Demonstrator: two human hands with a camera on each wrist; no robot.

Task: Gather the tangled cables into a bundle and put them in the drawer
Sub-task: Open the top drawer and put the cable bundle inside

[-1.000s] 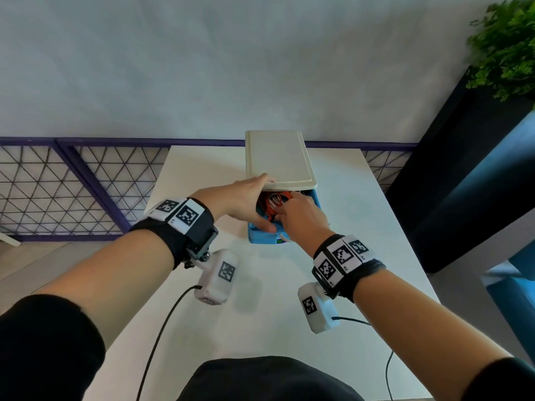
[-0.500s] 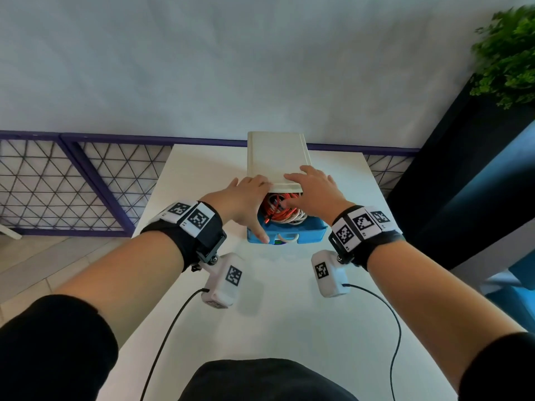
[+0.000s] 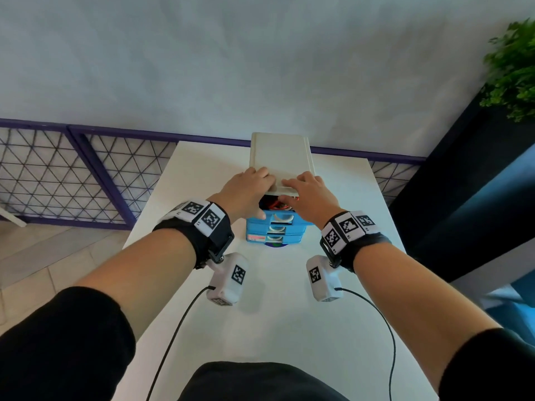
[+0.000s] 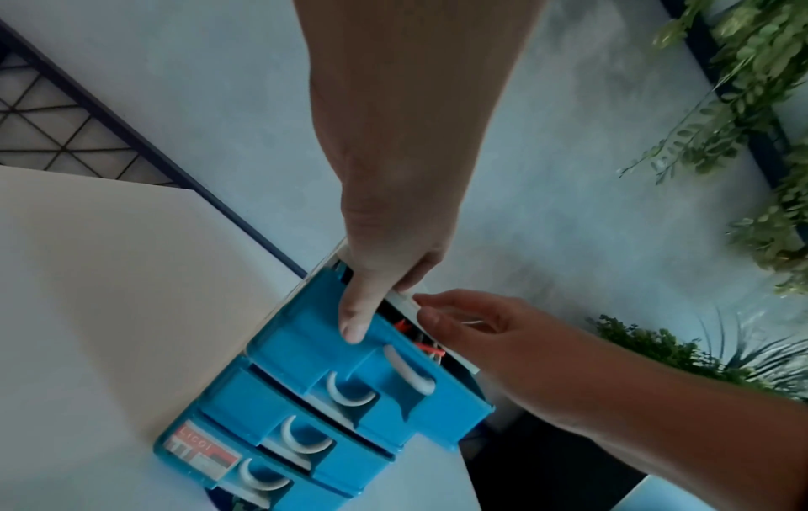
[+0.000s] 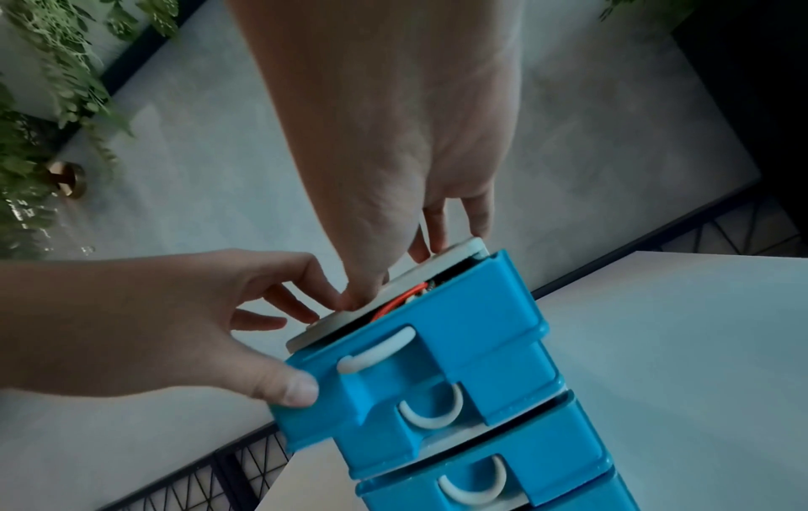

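Top drawer (image 3: 279, 219) of the blue organizer (image 3: 275, 233) nearly shut, at mid counter (image 3: 289, 314). Orange and white cables (image 5: 395, 302) inside, visible through the gap. Left hand (image 3: 246, 195): thumb pressing the drawer front, fingers flat on the white top (image 3: 279, 151), likely bracing. Right hand (image 3: 311, 195): relaxed, flat on the top's near edge, steadying. Neither grips anything.

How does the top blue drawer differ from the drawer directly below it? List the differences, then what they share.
The top drawer sticks out, slightly open; the second drawer sits pushed in. The top drawer shows orange cables inside; the second drawer's contents are hidden. The left hand touches only the top drawer. Both are blue with white handles.
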